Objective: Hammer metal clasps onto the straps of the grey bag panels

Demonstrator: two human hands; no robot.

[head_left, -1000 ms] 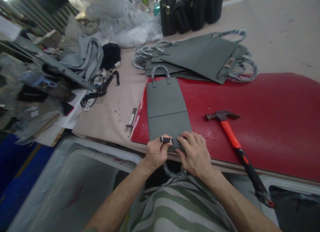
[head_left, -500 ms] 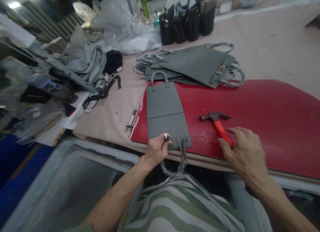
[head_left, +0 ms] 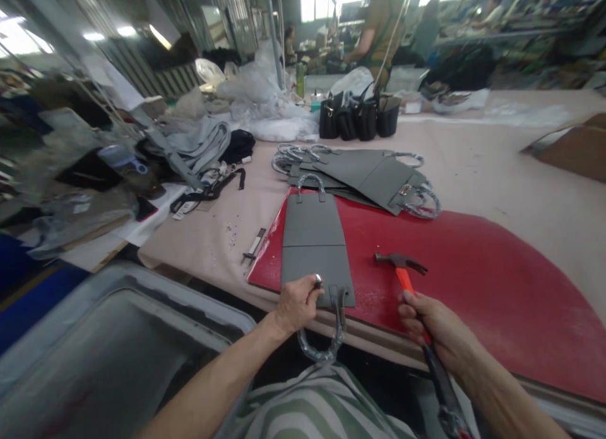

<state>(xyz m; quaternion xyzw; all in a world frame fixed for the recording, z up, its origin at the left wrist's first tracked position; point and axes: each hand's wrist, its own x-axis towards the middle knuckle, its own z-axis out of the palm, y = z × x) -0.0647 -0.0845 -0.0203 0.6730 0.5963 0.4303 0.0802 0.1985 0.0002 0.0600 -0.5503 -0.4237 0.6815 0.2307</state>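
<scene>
A flat grey bag panel (head_left: 314,244) with wrapped handles lies on a red mat (head_left: 478,275). My left hand (head_left: 296,304) is closed around a small metal punch (head_left: 317,279), held upright on the panel's near edge beside the hanging handle (head_left: 326,338). My right hand (head_left: 433,328) is wrapped round the handle of an orange-handled hammer (head_left: 402,268), whose head rests just above the mat to the right of the panel.
A stack of grey bag panels (head_left: 369,177) lies behind the mat, with several black bags (head_left: 358,118) further back. A small metal tool (head_left: 253,246) and scattered rivets lie left of the mat. Clutter fills the left side; a person stands in the distance.
My right hand left the panel, moved right and closed on the hammer's handle. The left hand stayed on the punch. The camera tilted up, showing more of the room.
</scene>
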